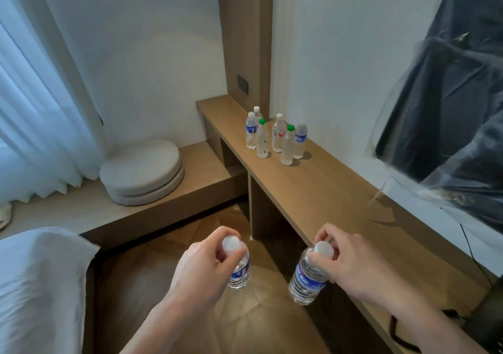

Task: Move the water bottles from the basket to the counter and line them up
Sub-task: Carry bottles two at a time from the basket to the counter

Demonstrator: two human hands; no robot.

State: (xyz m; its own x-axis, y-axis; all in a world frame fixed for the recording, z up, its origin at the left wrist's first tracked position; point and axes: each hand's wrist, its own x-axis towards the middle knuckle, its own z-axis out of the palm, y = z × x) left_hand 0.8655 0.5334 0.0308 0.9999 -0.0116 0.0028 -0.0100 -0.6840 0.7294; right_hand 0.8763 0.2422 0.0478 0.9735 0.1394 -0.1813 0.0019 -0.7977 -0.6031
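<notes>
The left hand (209,258) is curled round the neck of a small clear plastic water bottle with a white cap and blue label (239,268), fingers and thumb pinching just under the cap. The right hand (351,261) grips a second clear plastic bottle with the same blue label and white cap (307,276) in the same way. Both bottles hang by their necks over the dark wooden floor (245,321), short of the long light-wood counter (326,198) that runs ahead and to the right of the right hand.

Well ahead of both hands, at the far end of that counter, 6 clear bottles (275,138) already stand upright in a loose cluster (2 with green caps, the rest white); they look more bunched than lined up. The basket is not in view.

The step in hand looks like carrying these 2 bottles over to set them down. To do it well, bring each one over the bare wood on the near side of the cluster, lower it until the base sits flat, and only then let go of the neck, since a neck grip lets the body swing. Placing 1 at a time would make it easier to keep even spacing and avoid knocking the standing bottles, which look light and easy to tip. The cluster may need straightening afterwards.
</notes>
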